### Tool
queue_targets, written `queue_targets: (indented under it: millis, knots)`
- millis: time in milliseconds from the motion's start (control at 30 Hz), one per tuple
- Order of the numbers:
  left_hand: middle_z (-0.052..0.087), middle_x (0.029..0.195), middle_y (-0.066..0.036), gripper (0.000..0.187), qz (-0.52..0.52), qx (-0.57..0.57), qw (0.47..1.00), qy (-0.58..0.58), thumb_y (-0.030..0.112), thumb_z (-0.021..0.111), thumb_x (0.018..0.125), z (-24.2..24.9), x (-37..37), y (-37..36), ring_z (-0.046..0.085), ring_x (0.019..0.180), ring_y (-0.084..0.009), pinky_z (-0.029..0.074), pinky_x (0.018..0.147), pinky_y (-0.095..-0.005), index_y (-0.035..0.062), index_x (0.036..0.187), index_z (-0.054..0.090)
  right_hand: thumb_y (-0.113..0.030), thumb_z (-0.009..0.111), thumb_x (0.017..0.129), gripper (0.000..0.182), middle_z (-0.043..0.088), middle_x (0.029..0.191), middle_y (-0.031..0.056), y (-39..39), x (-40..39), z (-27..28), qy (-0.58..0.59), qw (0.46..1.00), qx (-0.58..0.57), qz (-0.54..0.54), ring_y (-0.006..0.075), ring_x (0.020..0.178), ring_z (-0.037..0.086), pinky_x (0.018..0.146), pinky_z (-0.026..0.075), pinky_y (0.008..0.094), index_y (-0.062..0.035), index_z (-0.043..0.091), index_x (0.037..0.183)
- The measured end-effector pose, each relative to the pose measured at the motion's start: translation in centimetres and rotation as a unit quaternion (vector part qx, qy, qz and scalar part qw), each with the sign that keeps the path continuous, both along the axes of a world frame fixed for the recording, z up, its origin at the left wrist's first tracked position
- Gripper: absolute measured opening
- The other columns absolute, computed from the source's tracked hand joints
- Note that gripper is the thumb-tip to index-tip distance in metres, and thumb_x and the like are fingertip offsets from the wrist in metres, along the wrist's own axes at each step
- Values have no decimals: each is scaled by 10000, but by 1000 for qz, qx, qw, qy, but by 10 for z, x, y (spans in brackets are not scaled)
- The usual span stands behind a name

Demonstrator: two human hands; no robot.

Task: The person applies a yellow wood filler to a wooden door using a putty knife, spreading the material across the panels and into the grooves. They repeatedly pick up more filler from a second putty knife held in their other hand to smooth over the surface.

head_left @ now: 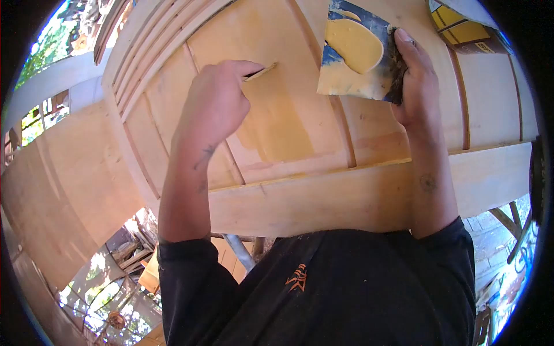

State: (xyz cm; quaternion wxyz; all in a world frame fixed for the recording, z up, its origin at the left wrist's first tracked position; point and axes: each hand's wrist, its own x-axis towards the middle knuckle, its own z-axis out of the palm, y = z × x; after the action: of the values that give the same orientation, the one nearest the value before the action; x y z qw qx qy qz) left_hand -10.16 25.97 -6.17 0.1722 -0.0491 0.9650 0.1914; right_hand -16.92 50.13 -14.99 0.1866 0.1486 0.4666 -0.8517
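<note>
My left hand (216,98) is closed on a thin putty spreader (261,72), seen nearly edge-on, its tip at the surface of a pale wooden panel (277,164). Around and below that tip spreads a smooth tan-yellow patch of filler (277,130). In my right hand (420,78) is a putty board (358,86), gripped by its right edge and held above the panel. The board's face is smeared dark and blue, and a thick mound of yellow putty (355,45) lies on it. Part of the right hand's fingers is hidden behind the board.
Thin wooden strips (350,138) divide the panel, and curved slats (156,43) run along its upper left. A yellow and dark container (467,29) stands at the upper right. A wooden rail (311,202) borders the near side, close to my body. Another wooden board (69,190) is at left.
</note>
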Motion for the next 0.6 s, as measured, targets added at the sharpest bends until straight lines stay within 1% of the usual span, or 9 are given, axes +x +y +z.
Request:
queue_targets:
  millis: [33,133,200,267,367,400,500,567,600]
  knots:
    - [647,940,-218,454,5,12,1000,-27,-148,418,676,-4,-4,-1,644,857,-332,490,787,-339,3,1039,646,-254,489,939,301,619,979,54,1,0,-2,10,1000,13,-9,125,864,615,782,505,276,-1,557,1088]
    - [642,963,-211,431,-42,48,998,-21,-133,452,668,2,25,20,634,879,-336,491,801,-343,1,1029,646,-252,500,935,312,621,986,57,-1,3,-3,11,999,38,-26,123,858,617,775,508,278,4,556,1104]
    - [639,1002,-191,420,-75,29,996,-30,-116,479,660,6,55,44,618,911,-342,486,827,-360,6,1026,644,-248,507,932,316,623,989,60,-4,2,0,-1,999,29,-36,121,858,617,771,507,280,7,555,1113]
    - [628,1038,-179,431,-1,40,998,-44,-108,494,648,8,81,68,604,938,-350,475,848,-379,14,1035,640,-245,512,930,314,626,983,64,-3,2,0,8,999,30,-24,122,859,617,767,507,281,7,556,1111]
    - [624,1040,-177,431,-7,49,997,-59,-111,482,650,14,105,83,604,926,-356,476,841,-386,18,1031,638,-245,516,928,309,630,975,64,2,5,-4,3,1000,19,-9,121,853,618,760,507,279,5,558,1106]
    - [627,1033,-187,438,-9,50,996,-72,-118,469,656,16,107,82,604,907,-366,482,828,-382,13,1040,635,-246,516,928,308,632,973,64,2,4,-5,2,1000,11,-6,121,850,619,757,507,277,3,559,1104]
    - [633,1029,-194,441,-6,109,990,-84,-127,450,682,22,101,55,622,921,-337,483,832,-359,8,1061,631,-254,515,929,302,634,969,57,2,6,-4,8,999,22,-34,124,834,623,748,511,277,-8,563,1099]
    - [637,1030,-199,441,23,32,998,-54,-137,426,714,31,82,29,635,945,-284,474,839,-325,4,1084,623,-257,514,929,299,634,971,54,5,5,-5,6,999,47,-24,129,843,626,758,513,283,-16,563,1100]
    - [639,1030,-197,437,27,13,999,-31,-138,423,727,26,72,8,635,951,-262,467,843,-311,7,1088,623,-258,513,929,298,634,973,52,7,3,-5,6,998,59,-16,131,848,627,763,513,286,-20,564,1101]
